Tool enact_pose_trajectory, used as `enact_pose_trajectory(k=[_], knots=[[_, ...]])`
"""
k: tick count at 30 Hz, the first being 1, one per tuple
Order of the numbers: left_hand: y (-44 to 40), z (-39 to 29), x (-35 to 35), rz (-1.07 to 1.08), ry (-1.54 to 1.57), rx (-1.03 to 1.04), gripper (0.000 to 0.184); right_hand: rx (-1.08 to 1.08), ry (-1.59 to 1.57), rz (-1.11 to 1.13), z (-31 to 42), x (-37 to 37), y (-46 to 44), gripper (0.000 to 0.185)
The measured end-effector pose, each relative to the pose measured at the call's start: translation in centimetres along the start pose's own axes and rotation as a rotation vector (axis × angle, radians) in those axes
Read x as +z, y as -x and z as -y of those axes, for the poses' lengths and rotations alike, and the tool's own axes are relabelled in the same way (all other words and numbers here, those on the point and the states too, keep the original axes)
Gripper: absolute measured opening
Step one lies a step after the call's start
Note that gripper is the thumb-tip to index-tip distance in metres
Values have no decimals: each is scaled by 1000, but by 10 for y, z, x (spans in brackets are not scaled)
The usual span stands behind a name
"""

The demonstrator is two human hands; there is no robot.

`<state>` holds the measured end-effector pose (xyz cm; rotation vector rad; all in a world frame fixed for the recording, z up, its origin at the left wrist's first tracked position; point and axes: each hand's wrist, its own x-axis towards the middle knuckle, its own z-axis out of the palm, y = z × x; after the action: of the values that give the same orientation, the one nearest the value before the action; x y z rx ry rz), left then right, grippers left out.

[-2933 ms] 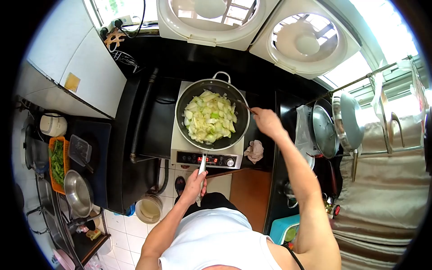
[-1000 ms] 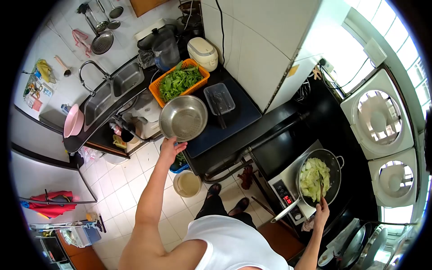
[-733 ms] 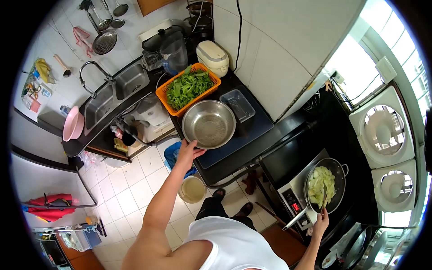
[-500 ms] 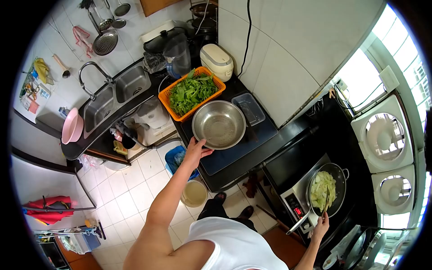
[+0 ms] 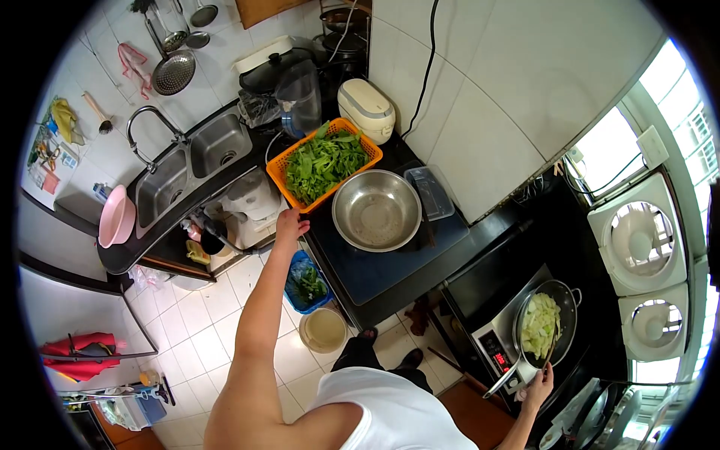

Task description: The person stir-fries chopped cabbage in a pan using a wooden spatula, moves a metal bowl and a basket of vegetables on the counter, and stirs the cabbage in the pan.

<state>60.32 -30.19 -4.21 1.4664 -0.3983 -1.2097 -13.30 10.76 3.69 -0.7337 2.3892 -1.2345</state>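
Observation:
My left hand (image 5: 289,224) is beside the near corner of an orange plastic basket (image 5: 282,178) heaped with leafy greens (image 5: 324,163). Its fingers are slightly apart and bent, and I see nothing held in them. Just right of that hand sits a steel bowl (image 5: 376,211) on a dark flat panel. At the lower right, my right hand (image 5: 538,385) is closed round the thin handle of a spatula (image 5: 551,351), whose far end is hidden in the food. Chopped pale-green vegetables (image 5: 540,325) lie in the frying pan (image 5: 568,307) on a lit cooktop (image 5: 495,353).
A clear plastic container (image 5: 430,192) stands behind the bowl, near a cream-coloured rice cooker (image 5: 366,110). The double sink (image 5: 163,184) and a pink basin (image 5: 117,217) are at the left. On the floor are a blue basket (image 5: 297,299) and a bucket (image 5: 322,330).
My left hand has left the steel bowl's rim and moved left and up to the orange basket's corner. My right hand has shifted slightly down at the pan.

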Motion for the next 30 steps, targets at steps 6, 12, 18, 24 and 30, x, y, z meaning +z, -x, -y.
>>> enact_pose_trajectory(k=[6, 12, 18, 24, 30], knots=[[-31, -1, 0, 49, -86, 107, 34, -26, -70, 8, 1, 4, -4, 46], [-38, -5, -8, 19, -61, 135, 28, 51, -41, 64, -22, 5, -14, 45], [-27, -10, -15, 88, -38, 145, 36, 178, -233, 59, 14, 26, 4, 43], [8, 19, -62, 35, -164, 40, 38, 134, -250, 36, 29, 30, 30, 42], [103, 178, -193, 129, -703, -294, 20, 174, -363, 61, 19, 24, 41, 44]])
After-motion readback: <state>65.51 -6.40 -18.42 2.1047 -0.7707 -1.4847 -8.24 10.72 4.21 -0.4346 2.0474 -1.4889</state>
